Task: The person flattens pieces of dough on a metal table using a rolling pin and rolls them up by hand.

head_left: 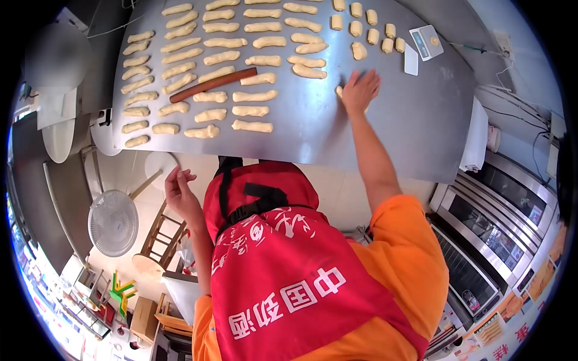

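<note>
1. On a shiny grey metal table (421,120), a small pale-cream piece of soft dough (339,91) lies under the right hand (361,90), mostly hidden, with one end peeking out at the left.
2. The right hand is open, its fingers stretched forward and its palm down. The left hand (179,183) hangs in the air off the table's near edge, fingers loosely bent; whether it pinches anything, I cannot tell.
3. The step looks like rolling or pressing under the palm. Light, even pressure along the whole length should suit it best; leaning on one spot would probably thin or tear the dough.
4. To the left, long cream-coloured dough strips (256,96) lie in rows, with a reddish-brown wooden rolling pin (212,85) slanting across them. Matching their length seems a fair guide.
5. Beyond the right hand sit short, stubby cream dough rolls (359,50), near a small white weighing scale (426,43) whose display is too tiny to read.
6. The red fabric apron (283,283) carries large white Chinese characters, upside down in this view: 中国劲酒. The smaller white script above is unclear.
7. At lower right, red characters (521,332) on a pale printed panel appear to read 蛋糕, "cake".
</note>
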`<state>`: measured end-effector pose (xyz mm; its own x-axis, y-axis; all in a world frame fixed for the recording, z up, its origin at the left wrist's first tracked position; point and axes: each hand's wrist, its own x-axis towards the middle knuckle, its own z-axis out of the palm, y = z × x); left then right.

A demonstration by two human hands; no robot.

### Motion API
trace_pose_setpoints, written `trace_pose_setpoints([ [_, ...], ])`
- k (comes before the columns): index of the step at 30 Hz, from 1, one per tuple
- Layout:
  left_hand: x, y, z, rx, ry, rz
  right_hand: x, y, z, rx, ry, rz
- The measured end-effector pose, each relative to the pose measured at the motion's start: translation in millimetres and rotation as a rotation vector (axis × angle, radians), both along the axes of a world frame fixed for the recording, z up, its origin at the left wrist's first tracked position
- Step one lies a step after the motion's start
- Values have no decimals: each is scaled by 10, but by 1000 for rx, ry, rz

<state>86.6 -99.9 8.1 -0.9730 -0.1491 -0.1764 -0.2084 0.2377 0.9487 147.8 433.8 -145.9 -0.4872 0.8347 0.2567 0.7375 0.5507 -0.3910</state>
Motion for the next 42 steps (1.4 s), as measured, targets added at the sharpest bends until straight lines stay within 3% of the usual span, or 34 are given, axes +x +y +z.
trace_pose_setpoints([
  [3,-23,78,-55,25,-16,-47,542,-859,53,90,-191,214],
  [7,-161,134,-7,80,-25,-9,1210,-1591,302,-136,-33,339],
  [8,-221,137,13,92,-21,4,1254,-1647,366,-182,-7,336],
  [11,-408,168,-8,129,-1,7,1146,-1537,607,30,-154,400],
  [14,-532,276,-41,161,-1,-33,1036,-1241,360,-4,-140,537],
  [17,-607,321,-75,193,20,-105,818,-1170,500,-525,10,214],
  [20,-603,373,-65,186,15,-130,531,-1272,961,-761,669,180],
  [25,-613,404,-98,175,-3,-115,31,-1295,966,-1357,1033,110],
  [28,-631,510,2,179,4,-59,-38,-1141,434,-1070,616,5],
  [29,-630,535,10,168,23,-57,79,-955,-91,-460,507,97],
  [32,-615,545,-64,161,26,2,14,-224,178,-140,336,-51],
  [34,-597,571,-62,152,21,20,-234,254,375,-9,299,-21],
  [36,-594,592,-95,150,15,32,-540,592,366,167,99,34],
  [39,-594,737,-56,138,0,19,-810,750,179,43,-114,139],
  [42,-614,866,-37,160,32,-52,-778,869,252,-156,-64,186],
])
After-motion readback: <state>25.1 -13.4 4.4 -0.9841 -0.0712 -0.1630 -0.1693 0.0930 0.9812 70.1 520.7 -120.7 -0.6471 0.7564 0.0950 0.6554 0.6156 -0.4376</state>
